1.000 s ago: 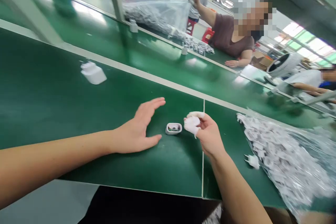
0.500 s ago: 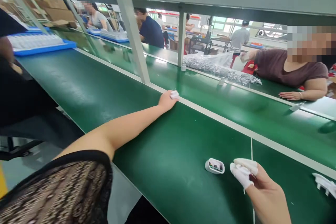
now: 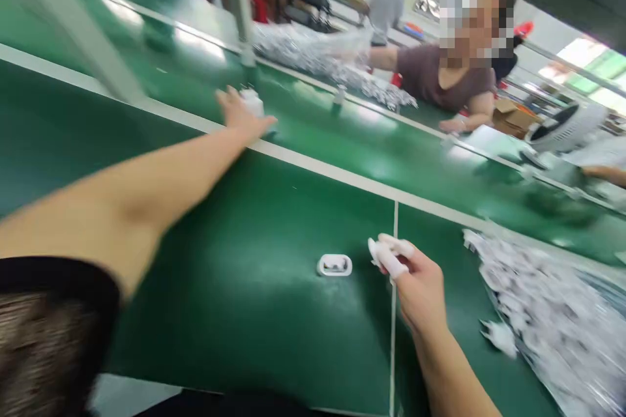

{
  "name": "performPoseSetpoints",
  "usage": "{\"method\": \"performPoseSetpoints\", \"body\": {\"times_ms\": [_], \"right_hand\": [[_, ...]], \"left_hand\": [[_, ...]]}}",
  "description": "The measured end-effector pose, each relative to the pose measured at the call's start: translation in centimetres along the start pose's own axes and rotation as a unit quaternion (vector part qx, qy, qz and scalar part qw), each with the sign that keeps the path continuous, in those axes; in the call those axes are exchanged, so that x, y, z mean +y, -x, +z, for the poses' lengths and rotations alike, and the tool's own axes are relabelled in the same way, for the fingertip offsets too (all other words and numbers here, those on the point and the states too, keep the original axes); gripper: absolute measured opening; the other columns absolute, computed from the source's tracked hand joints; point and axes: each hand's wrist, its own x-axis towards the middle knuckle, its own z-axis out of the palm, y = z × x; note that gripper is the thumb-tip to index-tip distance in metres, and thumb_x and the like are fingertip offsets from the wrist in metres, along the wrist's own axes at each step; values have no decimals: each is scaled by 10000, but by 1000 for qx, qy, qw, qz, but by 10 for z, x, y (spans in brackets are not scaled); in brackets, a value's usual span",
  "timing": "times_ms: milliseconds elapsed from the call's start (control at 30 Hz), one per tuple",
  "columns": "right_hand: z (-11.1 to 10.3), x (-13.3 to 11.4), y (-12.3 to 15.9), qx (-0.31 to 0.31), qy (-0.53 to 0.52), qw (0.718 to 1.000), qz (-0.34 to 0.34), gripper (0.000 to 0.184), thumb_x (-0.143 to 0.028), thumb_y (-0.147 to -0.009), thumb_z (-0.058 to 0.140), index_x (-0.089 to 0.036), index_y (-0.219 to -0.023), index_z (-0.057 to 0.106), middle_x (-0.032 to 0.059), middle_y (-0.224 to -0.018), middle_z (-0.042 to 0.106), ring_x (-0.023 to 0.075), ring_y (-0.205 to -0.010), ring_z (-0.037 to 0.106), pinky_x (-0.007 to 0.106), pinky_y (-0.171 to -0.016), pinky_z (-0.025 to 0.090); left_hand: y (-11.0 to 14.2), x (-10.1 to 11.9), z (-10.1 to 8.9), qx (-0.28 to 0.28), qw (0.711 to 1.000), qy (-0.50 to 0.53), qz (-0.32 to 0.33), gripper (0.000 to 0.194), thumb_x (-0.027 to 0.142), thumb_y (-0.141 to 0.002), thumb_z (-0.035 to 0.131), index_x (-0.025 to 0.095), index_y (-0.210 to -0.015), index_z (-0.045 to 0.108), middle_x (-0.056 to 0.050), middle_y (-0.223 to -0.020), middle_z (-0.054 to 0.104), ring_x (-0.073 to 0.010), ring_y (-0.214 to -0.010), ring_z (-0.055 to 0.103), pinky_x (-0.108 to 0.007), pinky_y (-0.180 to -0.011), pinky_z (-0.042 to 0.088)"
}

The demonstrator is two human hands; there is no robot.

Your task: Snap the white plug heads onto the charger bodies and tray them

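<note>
White oval housing (image 3: 335,265) on our table (image 3: 244,313), open end up, partly filled.
Right of housing, our right hand (image 3: 423,283) pinches a small white part (image 3: 373,251); beyond housing, leftward, our outstretched left hand (image 3: 240,118) splays by a white block (image 3: 252,103), contact unclear.

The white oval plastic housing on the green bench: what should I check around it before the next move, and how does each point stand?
1. White oval plastic housing open side up, inside parts visible: ok.
2. Small white plastic piece pinched in the right hand: ok.
3. That piece fitted to the housing: not ok, they are apart.
4. Left hand firmly gripping the blurred white block beyond the pale strip: cannot tell.
5. Loose white pronged piece clear of the housing: ok.
</note>
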Motion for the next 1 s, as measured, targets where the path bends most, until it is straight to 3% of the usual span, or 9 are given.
{"method": "performPoseSetpoints", "body": {"times_ms": [67, 100, 167, 267, 400, 533, 700, 867, 1000], "right_hand": [[0, 1, -8, -45, -85, 995, 28, 464, -519, -567, 1074, -248, -915, 933, 64, -896, 841, 214, -747, 727, 378, -687, 657], [0, 3, -11, -61, -116, 990, 44, 468, -503, -557, 1080, -258, -928, 936, 59, -907, 848, 207, -747, 737, 384, -709, 676], [-1, 5, -15, -90, -156, 981, 67, 447, -474, -575, 1079, -279, -951, 939, 40, -930, 857, 185, -750, 750, 381, -758, 701], [0, 6, -13, -118, -177, 974, 79, 403, -440, -613, 1069, -296, -965, 937, 13, -932, 858, 155, -742, 747, 364, -798, 712], [2, 10, -8, -123, -136, 982, 42, 383, -411, -631, 1056, -284, -967, 922, 17, -957, 860, 170, -774, 744, 348, -739, 686], [-1, 15, 0, -81, 14, 987, -140, 214, -351, -858, 895, -307, -1068, 899, 6, -973, 852, 177, -801, 734, 358, -754, 639], [-2, 16, 11, -92, 208, 871, -436, 262, -179, -1058, 686, -292, -1243, 831, 27, -1019, 838, 197, -917, 758, 393, -873, 621], [7, 19, 13, -70, 314, 784, -531, 271, -145, -1062, 685, -221, -1305, 776, 53, -932, 805, 218, -827, 710, 382, -751, 573], [9, 17, 11, -93, 316, 792, -515, 223, -156, -1086, 670, -258, -1251, 780, 42, -944, 816, 211, -845, 740, 380, -760, 582]], "left_hand": [[22, -4, 0, -7, 999, 23, 33, 920, 639, -1086, 740, -6, -1524, 252, -229, -1648, 352, -469, -1703, -42, -587, -991, 228], [38, -9, -1, -34, 996, 38, 69, 1184, 821, -906, 833, 61, -1585, 230, -172, -1725, 284, -413, -1710, 67, -592, -1170, 269], [83, -22, -7, -40, 987, 73, 139, 1239, 1005, -805, 673, 115, -1616, 386, -154, -1747, 309, -364, -1690, 257, -559, -1396, 237], [169, -38, -18, -167, 960, 107, 199, 912, 936, -861, 578, 333, -1543, 619, -49, -1584, 609, -360, -1410, 625, -554, -1193, 562], [251, -38, -13, -345, 908, 141, 189, 918, 885, -768, 829, 391, -1528, 684, -35, -1560, 674, -369, -1365, 662, -512, -1213, 573], [263, -29, 8, -376, 887, 186, 193, 550, 815, -873, 775, 332, -1121, 864, -51, -1153, 821, -324, -1064, 751, -460, -1035, 636], [260, -29, 17, -344, 869, 226, 275, 385, 695, -939, 785, 349, -1086, 867, -5, -1052, 855, -278, -975, 753, -430, -1047, 583], [263, -31, 16, -332, 869, 223, 291, 337, 640, -990, 731, 351, -1100, 865, 7, -1059, 859, -279, -1017, 752, -420, -1004, 556], [264, -31, 17, -334, 861, 238, 300, 259, 567, -1014, 726, 352, -1083, 853, 32, -1069, 861, -269, -1024, 749, -419, -999, 530]]}}
